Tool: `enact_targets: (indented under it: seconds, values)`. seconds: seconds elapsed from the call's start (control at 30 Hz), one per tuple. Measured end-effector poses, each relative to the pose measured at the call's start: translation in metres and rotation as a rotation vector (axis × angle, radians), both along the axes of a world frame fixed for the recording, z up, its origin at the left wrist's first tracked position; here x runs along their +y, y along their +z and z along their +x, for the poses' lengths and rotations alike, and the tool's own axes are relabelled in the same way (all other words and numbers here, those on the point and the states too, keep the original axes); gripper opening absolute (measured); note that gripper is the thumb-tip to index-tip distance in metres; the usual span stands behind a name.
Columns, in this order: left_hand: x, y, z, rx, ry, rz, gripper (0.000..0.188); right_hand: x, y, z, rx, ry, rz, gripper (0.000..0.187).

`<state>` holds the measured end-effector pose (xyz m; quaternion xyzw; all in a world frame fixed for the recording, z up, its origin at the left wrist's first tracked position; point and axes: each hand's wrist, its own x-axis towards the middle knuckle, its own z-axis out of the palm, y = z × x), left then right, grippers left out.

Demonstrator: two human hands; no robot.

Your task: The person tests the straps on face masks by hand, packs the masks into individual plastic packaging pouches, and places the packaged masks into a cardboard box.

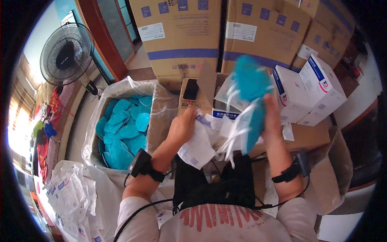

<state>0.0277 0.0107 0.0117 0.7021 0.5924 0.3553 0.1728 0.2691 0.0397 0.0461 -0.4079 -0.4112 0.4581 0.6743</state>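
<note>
Left hand (182,127) with fingers (188,114) curled, forearm (164,154) behind them; right hand (272,117) blurred, well apart from those fingers.

Daylight glares white through the window (18,130) below and left of the electric fan (66,56). Below and right of the fan, the clear plastic liner (92,142) catches a pale sheen. Far right of the fan, the room falls dim and brownish. Well right of it, motion smears the teal masks (250,82) and softens the right hand (272,115). Fisheye distortion bends straight edges toward a black, blue-fringed rim.
</note>
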Motion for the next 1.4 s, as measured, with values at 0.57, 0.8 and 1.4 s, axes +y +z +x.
enact_targets:
  seconds: [0.57, 0.8, 1.4]
  values:
    - [-0.469, 0.057, -0.61, 0.978, 1.591, 0.708, 0.015, 0.003, -0.001, 0.105, 0.306, 0.35, -0.087, 0.016]
    - [-0.529, -0.005, -0.535, 0.846, 1.963, -0.245, 0.034, 0.009, 0.01, 0.081, -0.144, 0.246, -0.261, 0.022]
    - [-0.006, 0.075, 0.009, -0.169, -0.564, -0.16, 0.052, -0.024, 0.059, 0.04, -1.221, 0.66, 0.267, 0.021]
